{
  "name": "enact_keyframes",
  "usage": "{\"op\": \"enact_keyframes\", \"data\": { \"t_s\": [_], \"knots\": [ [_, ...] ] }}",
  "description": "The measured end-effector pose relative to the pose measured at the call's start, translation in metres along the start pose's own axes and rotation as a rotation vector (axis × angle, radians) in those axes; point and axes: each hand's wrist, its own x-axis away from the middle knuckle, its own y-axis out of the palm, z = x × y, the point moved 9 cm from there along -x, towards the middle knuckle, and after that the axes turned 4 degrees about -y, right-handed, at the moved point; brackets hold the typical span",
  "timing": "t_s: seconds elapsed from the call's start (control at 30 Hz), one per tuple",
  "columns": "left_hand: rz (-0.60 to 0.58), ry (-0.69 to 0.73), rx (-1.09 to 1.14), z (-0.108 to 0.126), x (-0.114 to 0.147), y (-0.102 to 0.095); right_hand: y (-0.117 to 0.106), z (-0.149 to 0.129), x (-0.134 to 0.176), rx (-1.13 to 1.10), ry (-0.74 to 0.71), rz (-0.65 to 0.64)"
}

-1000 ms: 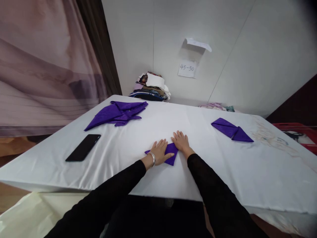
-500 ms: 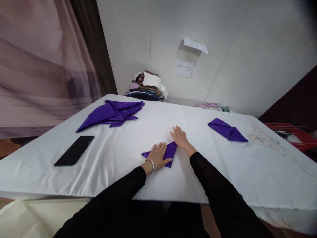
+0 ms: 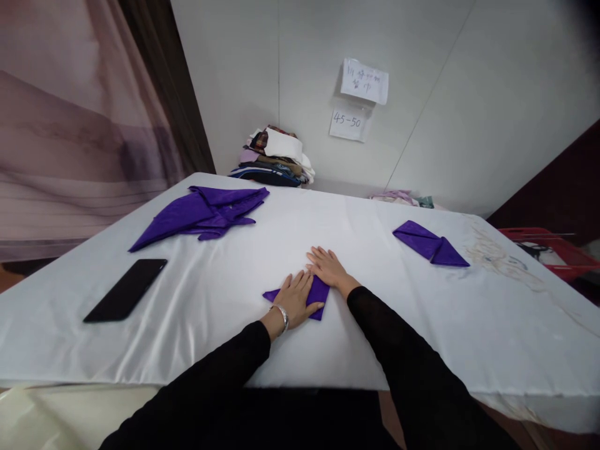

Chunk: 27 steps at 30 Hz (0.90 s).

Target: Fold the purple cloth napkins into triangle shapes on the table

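Note:
A small folded purple cloth [image 3: 319, 292] lies on the white-covered table [image 3: 197, 350] in front of me. My left hand [image 3: 295, 299] rests flat on its left and middle part, fingers stretched, a silver bracelet at the wrist. Across its upper edge lies my right hand [image 3: 327, 265], palm down with the fingers out, its fingertips close to those of the left. Part of the cloth is hidden under both hands. To the right sits another folded purple cloth [image 3: 429, 242]. A larger, loosely spread purple cloth [image 3: 201, 212] is at the back left.
A black phone [image 3: 126, 290] lies at the left. Behind the table stands a pile of folded fabrics [image 3: 276, 156], and more cloth [image 3: 398, 197] shows at the back edge. A red basket [image 3: 548, 250] is at the far right. Handwritten papers [image 3: 347, 122] hang on the wall.
My right hand has moved left, from the cloth's upper right corner onto its upper edge. My left hand stays flat on the cloth. The view has shifted slightly.

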Motion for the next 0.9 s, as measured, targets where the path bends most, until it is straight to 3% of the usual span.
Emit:
{"op": "enact_keyframes", "data": {
  "t_s": [0.13,0.27,0.4,0.57,0.7,0.9],
  "knots": [
    [-0.013,0.012,0.036,-0.001,0.001,-0.003,-0.002,0.018,-0.004,0.035,0.083,0.005],
    [-0.037,0.135,0.081,0.0,0.013,-0.006,-0.004,0.027,-0.005,0.015,0.136,0.039],
    [-0.042,0.218,0.092,-0.005,0.028,-0.006,-0.008,0.035,-0.008,-0.182,0.179,0.098],
    [0.061,0.214,0.133,-0.013,0.033,-0.011,-0.023,0.051,0.003,-0.379,0.235,0.154],
    [0.103,0.218,0.154,-0.014,0.027,-0.007,-0.031,0.047,0.037,-0.466,0.116,0.239],
    [0.139,0.17,0.204,-0.019,0.014,-0.009,-0.018,0.0,0.077,-0.299,-0.24,0.215]
  ]
}}
